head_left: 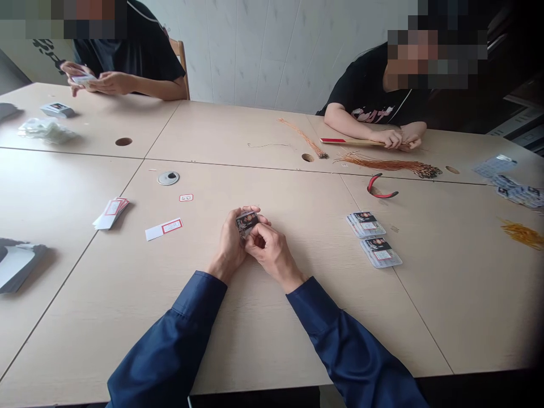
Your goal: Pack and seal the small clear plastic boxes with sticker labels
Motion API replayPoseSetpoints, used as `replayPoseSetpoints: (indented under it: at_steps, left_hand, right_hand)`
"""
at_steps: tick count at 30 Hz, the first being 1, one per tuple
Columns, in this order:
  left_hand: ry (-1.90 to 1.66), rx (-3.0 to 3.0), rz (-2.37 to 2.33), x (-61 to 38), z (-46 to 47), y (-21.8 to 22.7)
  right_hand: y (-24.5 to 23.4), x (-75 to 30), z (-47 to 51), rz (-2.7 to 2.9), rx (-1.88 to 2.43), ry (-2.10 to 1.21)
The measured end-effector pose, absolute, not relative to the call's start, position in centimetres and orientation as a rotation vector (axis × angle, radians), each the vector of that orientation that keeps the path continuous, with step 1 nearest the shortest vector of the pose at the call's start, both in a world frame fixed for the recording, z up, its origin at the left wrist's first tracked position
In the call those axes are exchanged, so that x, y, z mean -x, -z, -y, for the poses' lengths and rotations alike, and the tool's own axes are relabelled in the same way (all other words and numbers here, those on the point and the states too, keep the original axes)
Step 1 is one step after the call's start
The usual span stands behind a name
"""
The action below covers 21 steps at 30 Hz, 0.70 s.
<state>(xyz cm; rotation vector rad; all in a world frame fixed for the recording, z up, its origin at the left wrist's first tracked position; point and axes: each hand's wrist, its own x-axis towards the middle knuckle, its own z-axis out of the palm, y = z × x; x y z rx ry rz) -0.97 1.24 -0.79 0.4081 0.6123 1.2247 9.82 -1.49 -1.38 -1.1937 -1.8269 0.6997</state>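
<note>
My left hand (232, 241) is wrapped round a small flat pack with a black printed card (247, 222), held just above the table. The fingers of my right hand (272, 249) are pinched together at the near edge of that pack; whatever lies between the fingertips is hidden. To the right lie two small piles of similar clear packs, a far pile (366, 224) and a near pile (381, 252). Left of my hands rest a white strip with a red-framed label (164, 229) and a stack of such strips (111, 213).
Across the table (297, 340), one person (127, 62) handles small cards and another person (361, 85) holds a long strip. Copper-coloured wires (382, 163), red-handled pliers (378, 190), yellow bands (522, 233), a metal disc (168, 178) and grey-white sheets (19, 263) lie about.
</note>
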Motion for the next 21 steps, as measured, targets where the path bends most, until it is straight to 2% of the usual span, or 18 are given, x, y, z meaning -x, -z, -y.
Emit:
replayPoseSetpoints:
  at_steps: [4, 21]
  left_hand:
    - [-1.216, -0.424, -0.63, 0.91, -1.21, 0.72]
    - [-1.217, -0.464, -0.635, 0.94, -1.16, 0.81]
  right_hand:
    - [1.28, -9.85, 1.52, 1.794, 1.196, -0.781]
    - [1.26, -9.7, 1.33, 1.79, 1.219, -0.75]
